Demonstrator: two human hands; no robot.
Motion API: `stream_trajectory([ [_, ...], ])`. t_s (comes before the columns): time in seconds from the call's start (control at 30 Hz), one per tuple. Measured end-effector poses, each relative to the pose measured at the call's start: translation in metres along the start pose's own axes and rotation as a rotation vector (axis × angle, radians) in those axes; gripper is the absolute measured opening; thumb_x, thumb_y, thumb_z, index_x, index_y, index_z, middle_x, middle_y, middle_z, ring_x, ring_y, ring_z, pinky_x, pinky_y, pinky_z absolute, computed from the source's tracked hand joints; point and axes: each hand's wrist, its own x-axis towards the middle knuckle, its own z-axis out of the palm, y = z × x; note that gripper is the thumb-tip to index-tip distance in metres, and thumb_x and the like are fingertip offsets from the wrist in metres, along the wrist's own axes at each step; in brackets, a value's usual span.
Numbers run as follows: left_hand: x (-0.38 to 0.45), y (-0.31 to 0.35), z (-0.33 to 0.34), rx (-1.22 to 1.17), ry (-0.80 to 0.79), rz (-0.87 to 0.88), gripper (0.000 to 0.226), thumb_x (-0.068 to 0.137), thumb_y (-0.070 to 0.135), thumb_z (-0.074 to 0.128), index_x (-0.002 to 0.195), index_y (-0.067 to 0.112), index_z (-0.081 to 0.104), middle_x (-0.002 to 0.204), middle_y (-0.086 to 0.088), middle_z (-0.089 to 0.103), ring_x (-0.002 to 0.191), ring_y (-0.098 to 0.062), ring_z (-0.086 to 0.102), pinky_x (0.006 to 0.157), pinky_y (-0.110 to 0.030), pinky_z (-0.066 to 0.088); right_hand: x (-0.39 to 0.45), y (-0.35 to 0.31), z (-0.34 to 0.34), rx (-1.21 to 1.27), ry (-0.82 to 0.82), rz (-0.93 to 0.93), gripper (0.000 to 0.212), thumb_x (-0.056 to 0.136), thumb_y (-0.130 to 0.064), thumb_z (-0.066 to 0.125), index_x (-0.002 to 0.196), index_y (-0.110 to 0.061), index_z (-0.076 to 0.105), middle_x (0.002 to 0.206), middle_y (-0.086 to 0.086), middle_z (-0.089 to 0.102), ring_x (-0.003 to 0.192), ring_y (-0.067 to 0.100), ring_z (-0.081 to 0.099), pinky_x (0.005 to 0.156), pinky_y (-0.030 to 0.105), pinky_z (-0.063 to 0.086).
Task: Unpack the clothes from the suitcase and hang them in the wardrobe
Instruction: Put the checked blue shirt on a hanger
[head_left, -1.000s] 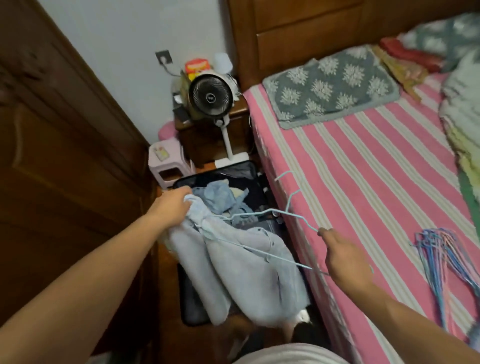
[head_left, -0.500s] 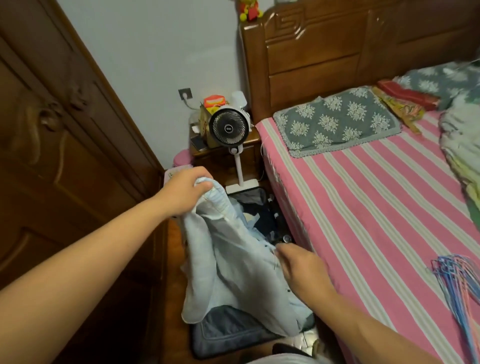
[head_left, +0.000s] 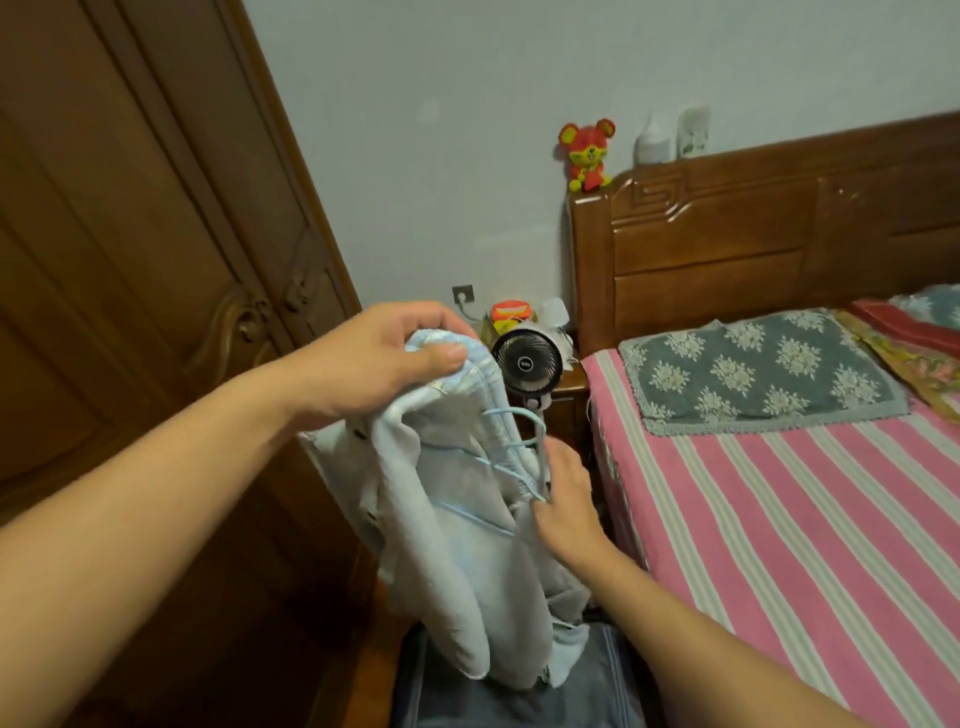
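A pale blue-grey garment hangs in mid-air, gripped at its top edge by my left hand. A light blue wire hanger pokes out of the garment's opening, its hook curving up to the right. My right hand pinches the hanger and the cloth at the garment's right side. Below, the dark suitcase lies on the floor, mostly hidden by the garment. The brown wooden wardrobe fills the left, doors closed.
A bed with a pink striped sheet and grey flowered pillow stands on the right. A small black fan sits on a bedside cabinet behind the garment. A red toy sits on the headboard.
My left hand has lifted the garment much higher, up out of the suitcase. My right hand has fed the hanger into it, and my view has tilted up.
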Motion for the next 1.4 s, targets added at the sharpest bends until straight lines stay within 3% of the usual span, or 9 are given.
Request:
stream_trajectory([
  [0.17, -0.015, 0.027, -0.045, -0.129, 0.126, 0.021, 0.014, 0.092, 0.026, 0.066, 0.102, 0.018, 0.072, 0.095, -0.006, 0.074, 0.084, -0.017, 0.067, 0.078, -0.033, 0.058, 0.044, -0.056, 0.000, 0.175, -0.354, -0.167, 0.066, 0.089, -0.010, 0.059, 0.145, -0.037, 0.037, 0.141, -0.019, 0.049, 0.133, 0.001, 0.043, 0.108, 0.022, 0.036],
  [0.27, -0.025, 0.018, -0.072, 0.012, 0.307, -0.001, 0.011, 0.098, 0.022, 0.065, 0.103, 0.017, 0.072, 0.097, -0.010, 0.075, 0.085, -0.015, 0.069, 0.078, -0.034, 0.057, 0.061, -0.065, 0.005, -0.018, -0.195, -0.163, 0.018, 0.092, -0.041, 0.057, 0.108, -0.033, 0.051, 0.107, -0.003, 0.065, 0.105, 0.025, 0.062, 0.086, 0.041, 0.050],
  [0.43, -0.062, -0.059, -0.099, 0.443, 0.408, -0.179, 0.004, 0.095, 0.025, 0.068, 0.092, 0.027, 0.069, 0.087, 0.012, 0.069, 0.081, 0.004, 0.062, 0.071, -0.027, 0.043, 0.097, -0.098, -0.061, -0.419, 0.137, -0.313, 0.017, 0.091, -0.030, 0.065, 0.101, -0.022, 0.055, 0.095, 0.014, 0.068, 0.088, 0.040, 0.065, 0.064, 0.041, 0.048],
  [0.63, -0.061, -0.109, -0.078, -0.079, 0.641, -0.401, 0.008, 0.098, 0.021, 0.063, 0.097, 0.017, 0.070, 0.095, -0.010, 0.072, 0.088, -0.027, 0.070, 0.067, -0.035, 0.055, 0.095, -0.130, -0.072, -1.059, 0.230, -0.596, 0.021, 0.089, -0.015, 0.062, 0.107, -0.015, 0.052, 0.084, 0.011, 0.057, 0.067, 0.038, 0.061, 0.048, 0.035, 0.028],
  [0.83, -0.060, -0.072, -0.013, -0.510, 0.355, -0.391, 0.013, 0.094, 0.026, 0.067, 0.092, 0.014, 0.063, 0.082, -0.008, 0.063, 0.063, -0.012, 0.059, 0.054, -0.025, 0.046, 0.078, -0.109, -0.078, -0.750, 0.248, -0.286, 0.017, 0.090, -0.008, 0.050, 0.091, -0.022, 0.040, 0.099, 0.015, 0.065, 0.088, 0.043, 0.061, 0.060, 0.038, 0.031],
  [0.93, -0.067, -0.063, 0.032, -0.255, -0.185, -0.359, 0.026, 0.091, 0.046, 0.069, 0.094, 0.020, 0.065, 0.083, 0.006, 0.062, 0.074, -0.012, 0.062, 0.062, -0.036, 0.057, 0.071, -0.104, -0.094, -0.638, 0.211, -0.292, 0.011, 0.089, -0.014, 0.055, 0.090, -0.021, 0.047, 0.095, 0.014, 0.067, 0.087, 0.042, 0.060, 0.059, 0.039, 0.032],
  [1.1, -0.022, -0.092, 0.038, 0.539, 0.319, -0.023, 0.043, 0.099, 0.062, 0.037, 0.125, 0.032, 0.054, 0.118, 0.012, 0.050, 0.117, -0.011, 0.046, 0.098, -0.035, 0.043, 0.058, -0.116, -0.125, -0.635, 0.156, -0.413, 0.016, 0.083, -0.010, 0.058, 0.092, -0.021, 0.053, 0.087, 0.006, 0.066, 0.084, 0.038, 0.060, 0.063, 0.044, 0.048],
  [1.27, -0.015, -0.096, 0.064, 0.506, 0.272, 0.128, 0.061, 0.097, 0.073, 0.014, 0.105, 0.028, 0.055, 0.088, 0.006, 0.064, 0.088, -0.025, 0.064, 0.073, -0.045, 0.051, 0.053, -0.124, -0.155, -0.538, 0.165, -0.369, 0.012, 0.090, -0.023, 0.066, 0.087, -0.027, 0.055, 0.081, -0.002, 0.066, 0.078, 0.026, 0.061, 0.065, 0.039, 0.050],
  [1.4, 0.006, -0.109, 0.023, 0.783, 0.410, 0.422, 0.071, 0.100, 0.071, 0.017, 0.093, 0.017, 0.063, 0.079, -0.003, 0.069, 0.072, -0.033, 0.069, 0.053, -0.042, 0.054, 0.035, -0.128, -0.178, -0.242, -0.464, -0.231, 0.033, 0.078, -0.042, 0.083, 0.084, -0.017, 0.061, 0.074, -0.007, 0.058, 0.070, 0.009, 0.050, 0.058, 0.028, 0.038],
])
